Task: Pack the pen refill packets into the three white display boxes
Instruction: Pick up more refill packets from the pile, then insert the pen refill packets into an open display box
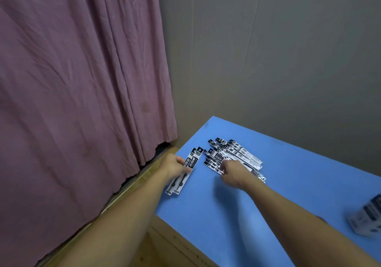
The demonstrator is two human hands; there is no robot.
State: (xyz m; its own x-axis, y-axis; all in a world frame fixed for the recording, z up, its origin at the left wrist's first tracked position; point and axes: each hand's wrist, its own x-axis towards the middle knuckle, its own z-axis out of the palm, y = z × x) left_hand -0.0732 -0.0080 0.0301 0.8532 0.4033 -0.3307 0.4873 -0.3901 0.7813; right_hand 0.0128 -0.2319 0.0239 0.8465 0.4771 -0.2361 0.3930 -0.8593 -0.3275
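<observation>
Head view: my left hand [174, 166] grips a few long black-and-white refill packets [186, 173] at the blue tabletop's [206, 225] 9 o'clock edge. My right hand [234, 173], fingers curled, pinches into the loose packet pile [233, 156] at 12 o'clock. One white display box [366, 217] sits at 3 o'clock.

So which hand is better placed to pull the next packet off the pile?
Probably the right hand: its fingers are already at the near edge of the loose pile. The left hand is occupied, gripping a small stack of packets off to the pile's left.
</observation>
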